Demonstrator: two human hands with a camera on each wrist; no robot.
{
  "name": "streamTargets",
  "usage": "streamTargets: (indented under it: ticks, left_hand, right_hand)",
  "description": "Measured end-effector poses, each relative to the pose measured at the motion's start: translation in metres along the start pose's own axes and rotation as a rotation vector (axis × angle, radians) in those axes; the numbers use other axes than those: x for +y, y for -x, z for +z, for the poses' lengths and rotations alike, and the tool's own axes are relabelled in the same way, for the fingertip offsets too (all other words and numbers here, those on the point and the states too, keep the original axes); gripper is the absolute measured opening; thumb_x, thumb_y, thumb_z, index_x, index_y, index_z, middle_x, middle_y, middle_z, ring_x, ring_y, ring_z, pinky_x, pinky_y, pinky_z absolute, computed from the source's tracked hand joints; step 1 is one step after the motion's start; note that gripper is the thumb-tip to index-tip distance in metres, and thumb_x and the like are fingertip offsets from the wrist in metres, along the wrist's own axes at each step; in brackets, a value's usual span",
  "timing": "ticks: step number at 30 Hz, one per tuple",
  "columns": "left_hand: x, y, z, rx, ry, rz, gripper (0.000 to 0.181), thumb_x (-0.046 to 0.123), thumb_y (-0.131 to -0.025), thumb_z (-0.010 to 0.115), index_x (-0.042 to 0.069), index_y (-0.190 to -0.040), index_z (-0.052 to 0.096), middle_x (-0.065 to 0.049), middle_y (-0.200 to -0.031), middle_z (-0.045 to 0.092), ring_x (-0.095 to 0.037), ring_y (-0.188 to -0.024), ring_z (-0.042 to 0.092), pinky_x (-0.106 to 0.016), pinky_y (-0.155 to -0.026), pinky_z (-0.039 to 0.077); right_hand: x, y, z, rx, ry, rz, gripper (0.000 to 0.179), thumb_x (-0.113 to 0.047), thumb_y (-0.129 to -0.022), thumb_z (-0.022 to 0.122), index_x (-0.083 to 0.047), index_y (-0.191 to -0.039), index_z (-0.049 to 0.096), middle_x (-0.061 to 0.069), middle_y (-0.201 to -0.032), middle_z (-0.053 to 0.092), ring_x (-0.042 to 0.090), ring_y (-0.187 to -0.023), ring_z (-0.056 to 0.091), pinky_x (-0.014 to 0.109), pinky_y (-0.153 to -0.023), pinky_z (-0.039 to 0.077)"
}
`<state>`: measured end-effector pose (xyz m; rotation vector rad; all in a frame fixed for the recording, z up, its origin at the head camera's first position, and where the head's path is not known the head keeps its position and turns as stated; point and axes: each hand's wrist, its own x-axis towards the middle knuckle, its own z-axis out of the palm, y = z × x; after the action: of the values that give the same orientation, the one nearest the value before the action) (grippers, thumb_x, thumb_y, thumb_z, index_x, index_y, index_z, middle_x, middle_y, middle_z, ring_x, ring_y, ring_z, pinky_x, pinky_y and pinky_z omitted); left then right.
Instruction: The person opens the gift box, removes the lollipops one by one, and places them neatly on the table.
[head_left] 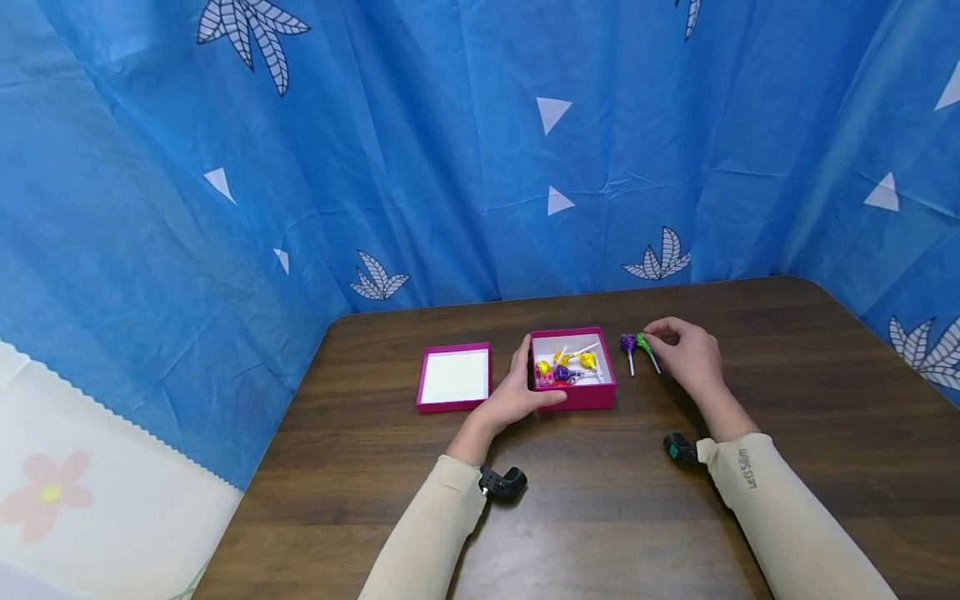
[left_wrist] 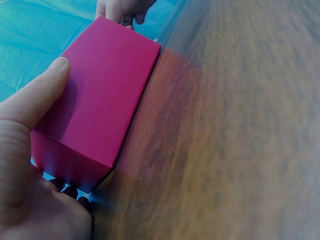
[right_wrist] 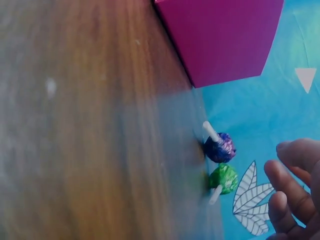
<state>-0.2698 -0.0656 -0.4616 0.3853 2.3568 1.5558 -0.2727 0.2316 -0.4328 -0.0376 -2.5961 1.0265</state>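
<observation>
A magenta box [head_left: 577, 398] stands without its lid on the table, holding several lollipops [head_left: 588, 361] in yellow, purple and pink wrappers. My left hand [head_left: 513, 396] grips its near left corner, thumb along the front face and fingers along the left side. In the left wrist view, the thumb lies against the front of the box [left_wrist: 107, 95]. Right of the box lie a purple lollipop [right_wrist: 220, 148] and a green lollipop [right_wrist: 223, 179], side by side, sticks toward me. My right hand [head_left: 688, 357] is beside the green one, fingers loosely bent and apart from it in the right wrist view.
The box's lid [head_left: 454, 375], white inside with a magenta rim, lies inside up left of the box. Brown wooden table [head_left: 600, 517] spreads around everything. A blue patterned curtain [head_left: 465, 150] hangs behind the table's far edge.
</observation>
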Motion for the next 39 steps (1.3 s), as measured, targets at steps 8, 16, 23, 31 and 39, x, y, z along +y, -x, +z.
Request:
streamTargets:
  ticks: [8, 16, 23, 31, 39]
  left_hand:
    - [-0.001, 0.0, 0.001, -0.004, -0.006, -0.004, 0.118, 0.044, -0.078, 0.081, 0.038, -0.16, -0.004, -0.002, -0.167, 0.01, -0.029, -0.148, 0.026, -0.054, -0.116, 0.038]
    - [0.001, -0.002, -0.001, 0.0, -0.001, -0.001, 0.119, 0.044, -0.077, 0.082, 0.039, -0.159, -0.004, -0.001, -0.167, 0.01, -0.028, -0.148, 0.026, -0.053, -0.117, 0.038]
    - [-0.002, -0.002, -0.003, -0.007, 0.01, -0.002, 0.119, 0.046, -0.077, 0.082, 0.038, -0.159, -0.004, -0.001, -0.168, 0.009, -0.029, -0.149, 0.024, -0.055, -0.119, 0.033]
    - [-0.001, 0.0, -0.004, -0.012, 0.005, -0.007, 0.118, 0.048, -0.077, 0.081, 0.041, -0.159, -0.005, -0.001, -0.168, 0.008, -0.03, -0.15, 0.024, -0.057, -0.119, 0.032]
    - [0.001, -0.001, -0.003, -0.016, -0.009, -0.012, 0.118, 0.048, -0.078, 0.08, 0.042, -0.158, -0.006, -0.001, -0.168, 0.008, -0.03, -0.149, 0.027, -0.055, -0.117, 0.037]
  right_hand:
    - [-0.017, -0.001, -0.002, -0.084, -0.095, -0.031, 0.028, -0.033, -0.098, 0.064, -0.012, -0.115, 0.07, 0.015, -0.111, 0.073, 0.026, -0.092, 0.058, 0.025, -0.071, 0.048]
    - [-0.035, -0.012, 0.002, -0.254, -0.151, -0.053, 0.032, -0.038, -0.096, 0.066, -0.014, -0.118, 0.071, 0.013, -0.114, 0.07, 0.026, -0.094, 0.056, 0.026, -0.074, 0.05]
    - [-0.057, -0.025, 0.013, -0.362, -0.125, -0.142, 0.024, -0.026, -0.096, 0.068, -0.013, -0.115, 0.073, 0.013, -0.114, 0.073, 0.026, -0.098, 0.061, 0.032, -0.081, 0.056]
    - [-0.07, -0.037, 0.027, -0.449, -0.076, -0.154, 0.022, -0.023, -0.095, 0.069, -0.013, -0.114, 0.075, 0.012, -0.114, 0.074, 0.028, -0.104, 0.063, 0.044, -0.089, 0.057]
    - [-0.075, -0.039, 0.035, -0.489, -0.028, -0.148, 0.023, -0.023, -0.093, 0.071, -0.014, -0.114, 0.076, 0.012, -0.119, 0.073, 0.031, -0.112, 0.062, 0.048, -0.095, 0.055]
